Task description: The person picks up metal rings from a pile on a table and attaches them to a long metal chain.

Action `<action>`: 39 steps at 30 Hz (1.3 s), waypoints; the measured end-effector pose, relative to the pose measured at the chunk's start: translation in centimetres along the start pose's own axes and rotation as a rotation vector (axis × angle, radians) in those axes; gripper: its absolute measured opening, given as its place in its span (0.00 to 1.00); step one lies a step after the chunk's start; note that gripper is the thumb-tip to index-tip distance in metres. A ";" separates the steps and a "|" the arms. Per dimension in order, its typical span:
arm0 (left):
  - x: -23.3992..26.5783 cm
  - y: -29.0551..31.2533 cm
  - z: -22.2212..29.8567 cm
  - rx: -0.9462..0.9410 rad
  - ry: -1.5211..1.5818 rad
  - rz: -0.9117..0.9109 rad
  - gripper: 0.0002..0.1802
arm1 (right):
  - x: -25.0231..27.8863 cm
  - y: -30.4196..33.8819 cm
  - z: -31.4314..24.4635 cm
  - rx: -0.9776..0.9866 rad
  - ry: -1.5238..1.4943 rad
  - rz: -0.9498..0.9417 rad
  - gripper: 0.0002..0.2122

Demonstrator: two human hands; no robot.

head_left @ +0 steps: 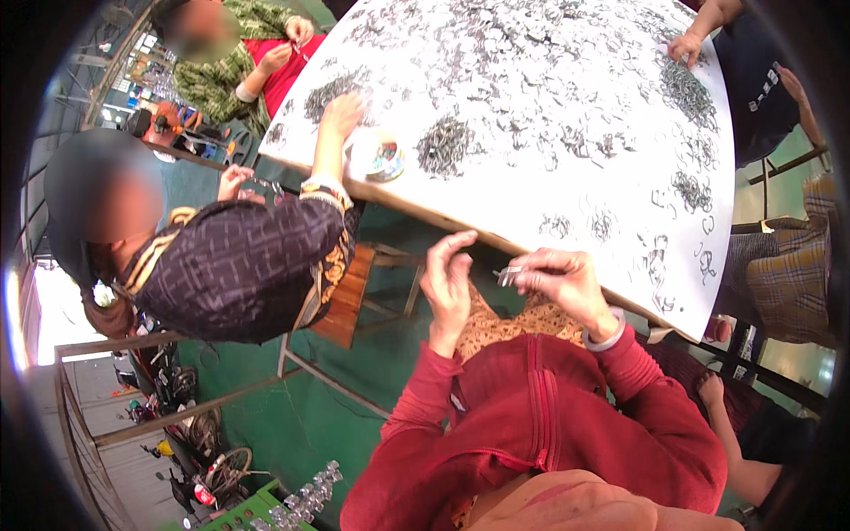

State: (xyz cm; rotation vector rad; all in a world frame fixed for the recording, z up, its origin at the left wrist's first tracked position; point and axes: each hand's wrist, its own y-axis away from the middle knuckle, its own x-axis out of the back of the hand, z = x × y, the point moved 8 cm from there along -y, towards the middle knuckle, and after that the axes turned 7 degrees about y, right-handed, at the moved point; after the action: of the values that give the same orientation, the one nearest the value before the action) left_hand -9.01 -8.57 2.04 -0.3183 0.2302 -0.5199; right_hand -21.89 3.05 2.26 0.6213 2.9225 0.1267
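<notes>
My right hand (pixel 567 281) pinches a small shiny metal piece (pixel 509 275) between thumb and fingertips, just off the table's near edge. Its exact kind is too small to tell. Facing it, my left hand (pixel 448 281) is raised with the fingers partly bent and apart, and nothing shows in it. Both hands are above my lap, close to the white tabletop (pixel 496 199). Beyond them on the table lie two small heaps of thin dark pieces, a left heap (pixel 556 226) and a right heap (pixel 603 225).
Dark curled pieces cover much of the table, with a denser pile (pixel 444 147) near a round white tub (pixel 376 156). A person in a dark patterned top (pixel 239 265) sits at my left by a wooden stool (pixel 343 305). Other people work around the table.
</notes>
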 end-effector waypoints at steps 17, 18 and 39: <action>-12.1 -13.0 -13.7 -0.499 -0.978 -0.910 0.06 | -0.5 -0.8 1.2 0.078 0.153 -0.145 0.08; -10.8 -13.8 -13.2 -0.476 -0.919 -0.785 0.06 | -0.7 -0.8 0.9 0.102 0.182 -0.147 0.08; -2.9 0.7 5.8 -0.187 -0.269 -0.301 0.05 | -1.6 1.0 -1.7 0.161 0.087 0.154 0.08</action>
State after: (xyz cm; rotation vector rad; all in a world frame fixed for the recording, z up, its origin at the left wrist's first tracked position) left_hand -9.43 -5.17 7.54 -0.6054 -0.0331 -0.7472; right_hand -20.36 3.25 4.24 0.8871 2.9865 -0.0675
